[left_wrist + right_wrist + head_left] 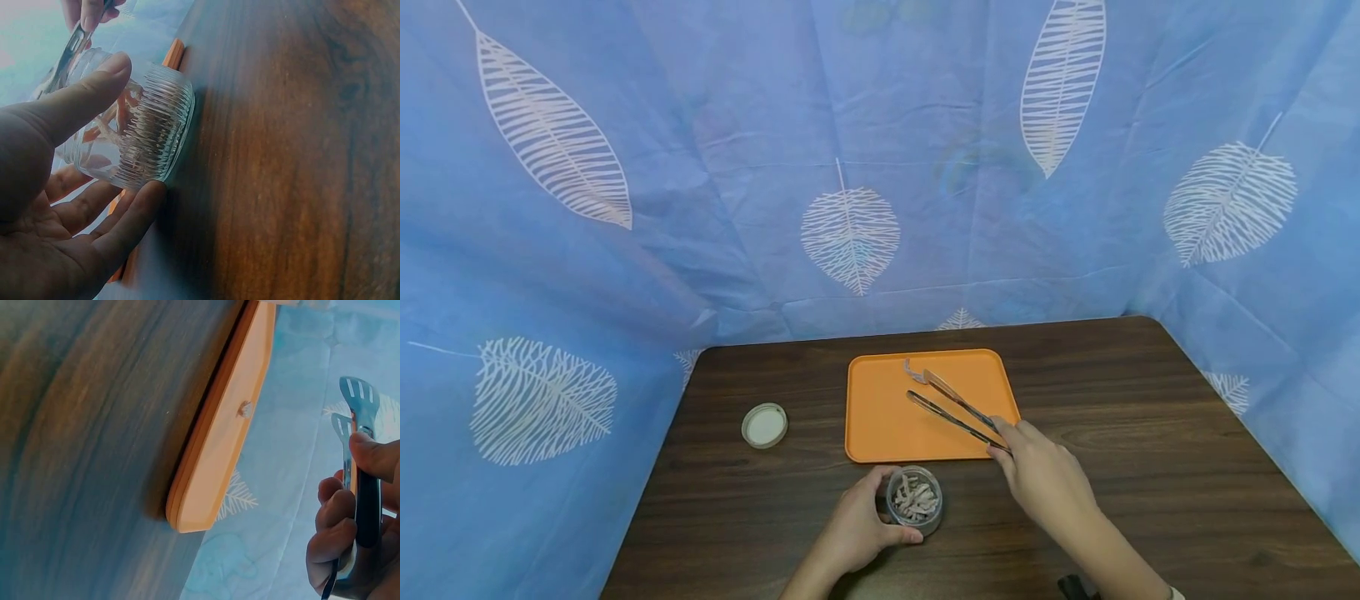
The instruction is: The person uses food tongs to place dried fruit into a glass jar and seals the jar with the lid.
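Observation:
My left hand [859,518] curls round a clear glass jar [931,523], thumb on the near side and fingers on the far side. Pale dried strips [916,497] fill part of the jar; in the left wrist view they show through its ribbed wall [165,106]. My right hand [1047,473] grips metal tongs [958,422], whose two arms stand apart over an orange tray [880,433]. The slotted tong heads [360,400] show in the right wrist view. On the tray, close to one tong tip, lies a small pale piece [914,372].
A round jar lid [765,426] lies left of the tray on the dark wooden table [1150,467]. Blue cloth [737,208] with white leaf prints hangs behind the table and along both sides. A small black object [1072,587] shows beside the right forearm.

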Demonstrator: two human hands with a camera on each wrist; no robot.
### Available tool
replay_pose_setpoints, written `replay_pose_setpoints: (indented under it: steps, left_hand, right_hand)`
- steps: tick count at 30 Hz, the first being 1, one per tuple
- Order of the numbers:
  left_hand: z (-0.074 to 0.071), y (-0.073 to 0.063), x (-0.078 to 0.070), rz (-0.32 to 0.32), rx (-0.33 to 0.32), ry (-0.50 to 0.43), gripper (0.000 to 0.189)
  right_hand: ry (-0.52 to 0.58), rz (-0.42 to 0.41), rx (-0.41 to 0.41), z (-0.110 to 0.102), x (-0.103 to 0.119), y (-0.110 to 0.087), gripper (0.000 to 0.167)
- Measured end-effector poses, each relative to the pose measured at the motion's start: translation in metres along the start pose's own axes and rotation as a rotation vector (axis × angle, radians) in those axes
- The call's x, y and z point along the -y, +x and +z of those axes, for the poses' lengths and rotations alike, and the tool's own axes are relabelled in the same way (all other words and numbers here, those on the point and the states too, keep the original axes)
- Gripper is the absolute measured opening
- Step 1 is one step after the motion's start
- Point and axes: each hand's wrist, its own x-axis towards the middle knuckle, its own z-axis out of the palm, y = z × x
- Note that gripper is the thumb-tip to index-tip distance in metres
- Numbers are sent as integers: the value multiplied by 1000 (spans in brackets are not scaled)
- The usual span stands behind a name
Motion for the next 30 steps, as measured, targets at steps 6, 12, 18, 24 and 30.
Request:
replay_pose_setpoints:
  steps: [6,12,18,24,30]
  left_hand:
    - [0,0,2,-2,13,-47,88]
    - [0,0,4,-2,23,-54,89]
    - [-1,0,3,-8,22,-67,90]
    - [0,0,3,-16,21,-61,91]
    - [0,-1,3,-3,17,-69,90]
  right_hand:
    - [8,15,15,11,-4,13,45]
    - [-2,15,33,21,-11,22,43]
    - [-8,12,62,28,-19,30,42]
    - [-55,-11,110,37,-28,40,40]
    - [-91,19,193,48,-34,53,41]
